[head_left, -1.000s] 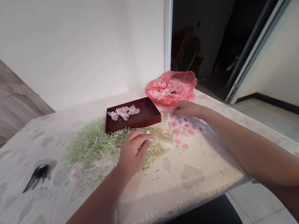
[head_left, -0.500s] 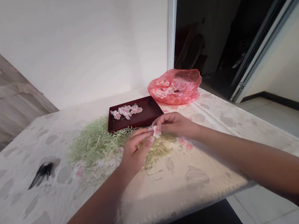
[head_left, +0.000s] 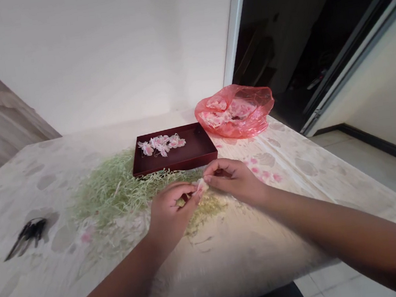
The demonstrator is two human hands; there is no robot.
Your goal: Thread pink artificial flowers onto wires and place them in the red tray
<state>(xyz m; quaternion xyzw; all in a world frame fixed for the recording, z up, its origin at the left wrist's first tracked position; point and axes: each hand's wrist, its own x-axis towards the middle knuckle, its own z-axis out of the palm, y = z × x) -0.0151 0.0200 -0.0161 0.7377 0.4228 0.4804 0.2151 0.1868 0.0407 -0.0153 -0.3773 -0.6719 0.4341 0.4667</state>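
"What do we hold now?"

"With our left hand (head_left: 169, 210) and our right hand (head_left: 241, 180), we pinch one small pink-and-white petalled flower (head_left: 202, 184) between the fingertips."

"Where is it exactly?"

"It is over the pale green shredded strands (head_left: 111, 190), in front of our dark red, open rectangular box (head_left: 193, 145). A translucent red plastic bag (head_left: 253, 126) lies behind our right hand."

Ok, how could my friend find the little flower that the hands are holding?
On the table, find the dark red tray. Just nearer than it, the left hand and right hand come together around a small white-and-pink flower. Similar blossoms lie in the tray, but this one is pinched between fingers.
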